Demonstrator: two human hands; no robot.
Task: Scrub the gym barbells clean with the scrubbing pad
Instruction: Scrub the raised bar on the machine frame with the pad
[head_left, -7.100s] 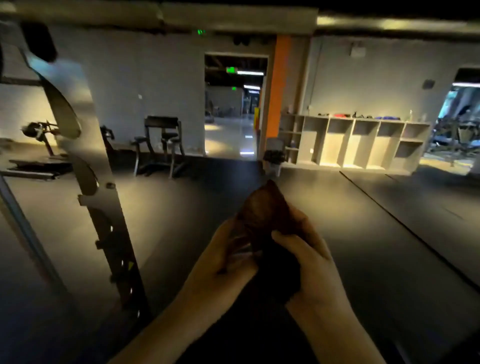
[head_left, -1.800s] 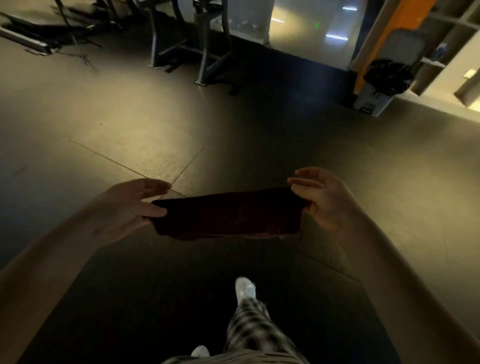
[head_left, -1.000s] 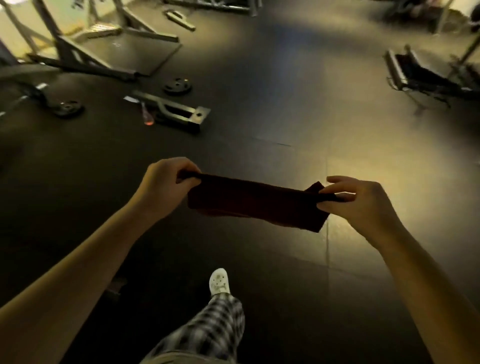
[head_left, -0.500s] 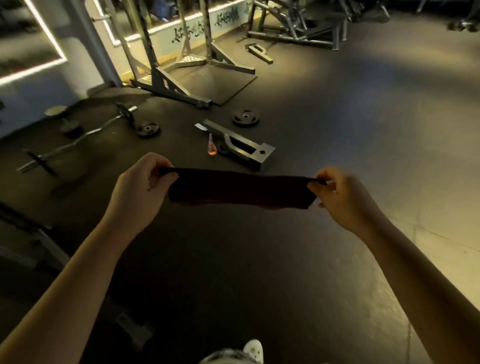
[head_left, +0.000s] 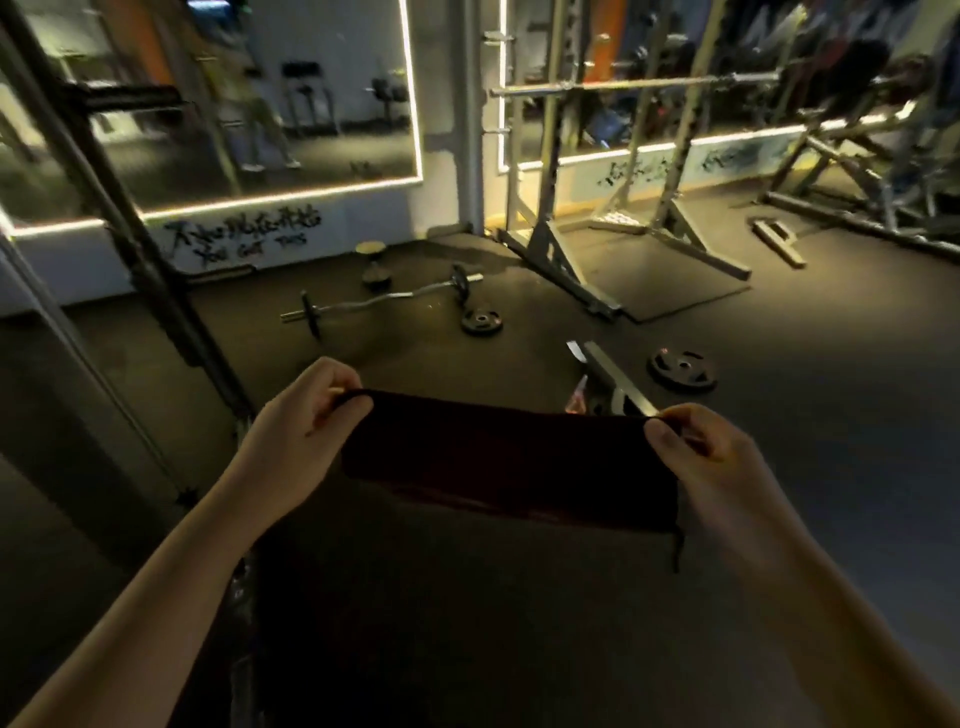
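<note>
I hold the pad out flat in front of me. My left hand pinches its left top corner, and my right hand pinches its right top corner. Its fingers are curled on the cloth. A bent barbell lies on the floor well past the pad. Another barbell rests up on a rack. Two plates lie on the floor nearby.

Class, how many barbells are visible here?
2: a curl bar on the floor below the mirror, a straight bar across the squat rack. Others may be hidden.
</note>
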